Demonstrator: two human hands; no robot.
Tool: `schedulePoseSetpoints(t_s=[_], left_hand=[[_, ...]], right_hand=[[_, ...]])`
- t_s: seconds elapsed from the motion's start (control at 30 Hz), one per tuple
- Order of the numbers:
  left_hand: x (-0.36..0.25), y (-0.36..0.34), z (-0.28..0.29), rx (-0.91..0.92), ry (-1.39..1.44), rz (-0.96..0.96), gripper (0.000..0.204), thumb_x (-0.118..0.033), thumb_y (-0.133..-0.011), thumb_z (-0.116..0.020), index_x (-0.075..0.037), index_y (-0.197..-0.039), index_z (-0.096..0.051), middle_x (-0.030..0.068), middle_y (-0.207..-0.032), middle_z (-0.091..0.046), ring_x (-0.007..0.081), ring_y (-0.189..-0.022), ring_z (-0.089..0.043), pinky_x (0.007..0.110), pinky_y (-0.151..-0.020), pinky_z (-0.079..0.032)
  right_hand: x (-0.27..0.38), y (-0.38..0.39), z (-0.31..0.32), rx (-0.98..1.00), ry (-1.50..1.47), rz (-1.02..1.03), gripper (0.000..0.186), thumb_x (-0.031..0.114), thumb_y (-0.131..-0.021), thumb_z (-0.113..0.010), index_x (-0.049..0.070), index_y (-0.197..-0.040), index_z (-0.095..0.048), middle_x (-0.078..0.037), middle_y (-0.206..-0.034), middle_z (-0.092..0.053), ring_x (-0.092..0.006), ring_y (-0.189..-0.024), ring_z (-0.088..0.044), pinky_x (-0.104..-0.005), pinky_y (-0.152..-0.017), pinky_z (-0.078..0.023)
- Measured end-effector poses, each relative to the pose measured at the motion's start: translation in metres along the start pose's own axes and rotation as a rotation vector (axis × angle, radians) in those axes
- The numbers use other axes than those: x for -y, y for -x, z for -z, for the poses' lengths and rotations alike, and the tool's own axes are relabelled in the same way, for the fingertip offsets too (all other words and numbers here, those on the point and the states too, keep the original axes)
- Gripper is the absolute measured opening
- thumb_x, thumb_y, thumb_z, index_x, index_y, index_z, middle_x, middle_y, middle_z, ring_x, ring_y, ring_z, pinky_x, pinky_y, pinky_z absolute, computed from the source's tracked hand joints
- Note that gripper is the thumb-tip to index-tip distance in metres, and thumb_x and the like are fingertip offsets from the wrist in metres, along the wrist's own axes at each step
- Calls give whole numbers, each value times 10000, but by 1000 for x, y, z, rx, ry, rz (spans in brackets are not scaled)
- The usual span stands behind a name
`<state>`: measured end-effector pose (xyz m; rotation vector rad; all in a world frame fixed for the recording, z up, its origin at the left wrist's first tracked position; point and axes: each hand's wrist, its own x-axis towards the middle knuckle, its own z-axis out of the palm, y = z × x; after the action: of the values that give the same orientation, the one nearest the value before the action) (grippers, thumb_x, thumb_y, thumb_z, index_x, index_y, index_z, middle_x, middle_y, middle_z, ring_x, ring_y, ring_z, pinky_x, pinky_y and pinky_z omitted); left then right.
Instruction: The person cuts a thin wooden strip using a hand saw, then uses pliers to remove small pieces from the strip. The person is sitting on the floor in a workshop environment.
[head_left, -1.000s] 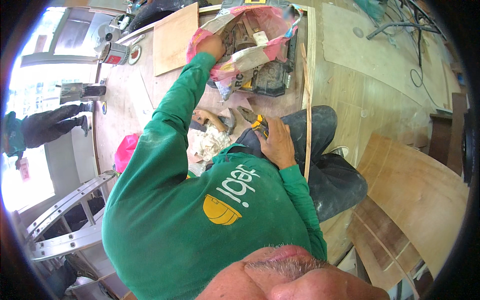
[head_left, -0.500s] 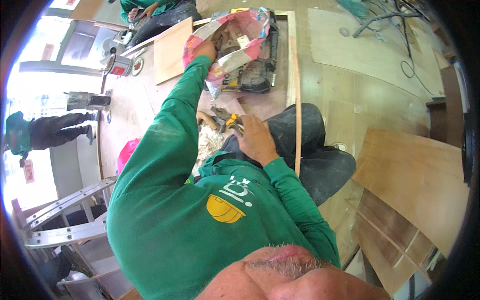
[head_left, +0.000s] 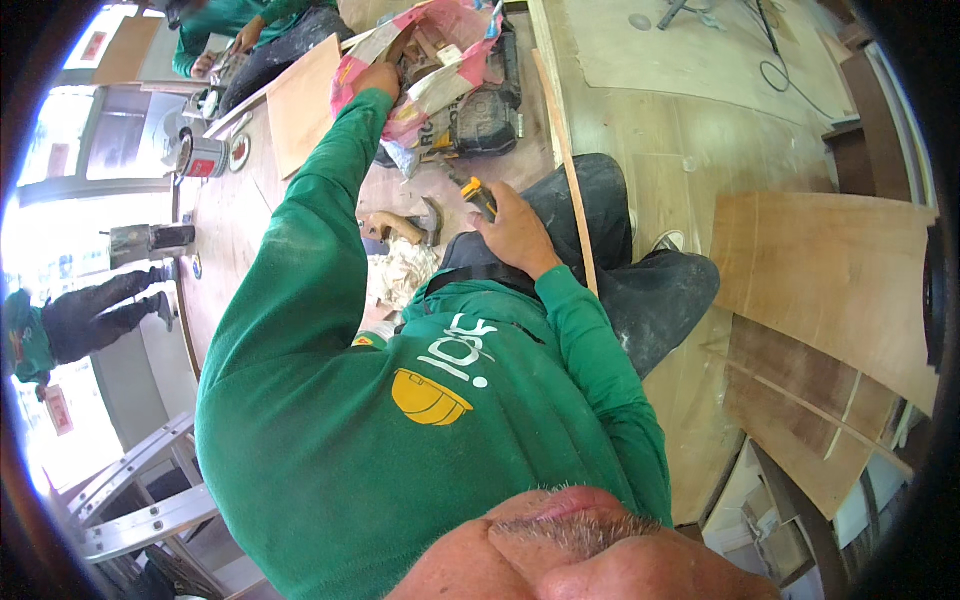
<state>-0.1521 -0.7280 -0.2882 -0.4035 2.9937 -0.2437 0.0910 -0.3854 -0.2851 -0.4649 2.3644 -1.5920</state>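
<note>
My left hand is closed on the near left edge of a pink-and-white bag, its fingers partly hidden by the rim. Brownish pieces and a white block show inside the bag's open mouth. A black tool case lies under and beside the bag. Above my lap, my right hand is wrapped around a small yellow-and-black tool, whose exact kind I cannot make out. Just left of it, a hammer rests on the floor by a crumpled whitish cloth.
A thin wooden strip crosses by my knee. Plywood sheets lie at right, and a wooden board beyond my left arm. A paint can and an aluminium ladder stand left. Two other people in green are at far left.
My view has shifted, so the bag and case appear higher up. My right hand and its tool now sit apart from the hammer, which shows more fully. My left hand stays on the bag.
</note>
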Motion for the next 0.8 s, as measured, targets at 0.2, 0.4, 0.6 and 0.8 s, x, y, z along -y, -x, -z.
schedulePoseSetpoints(t_s=[0.2,0.4,0.6,0.8], left_hand=[[36,-8,-18,-8,47,-90,382,-256,-943,-612,14,-1197,-704,289,-1046,-765,448,-950,-762,551,-823,-606],[44,16,11,-250,240,-370,315,-209,-909,-607,41,-1096,-646,297,-971,-751,464,-896,-747,561,-814,-587],[8,158,141,-180,851,-542,181,-155,-1043,-637,21,-1069,-608,119,-964,-724,190,-969,-720,346,-861,-565],[24,249,127,-67,1175,-699,118,-92,-1067,-632,-3,-1144,-624,64,-986,-682,151,-940,-667,326,-853,-550]], right_hand=[[1,0,-6,11,-81,-42,457,233,-921,-776,-9,-1258,-584,-285,-1220,-659,-491,-1153,-636,-528,-954,-515],[4,-1,-13,-63,-180,-16,502,284,-958,-774,-5,-1327,-594,-236,-1061,-707,-405,-988,-702,-469,-880,-546],[15,2,9,-7,-585,-253,488,423,-1069,-670,35,-1361,-623,-32,-853,-642,-117,-729,-651,-280,-637,-529],[40,13,1,24,-849,-339,390,384,-1089,-650,42,-1271,-696,16,-836,-611,-81,-735,-586,-226,-686,-481]])
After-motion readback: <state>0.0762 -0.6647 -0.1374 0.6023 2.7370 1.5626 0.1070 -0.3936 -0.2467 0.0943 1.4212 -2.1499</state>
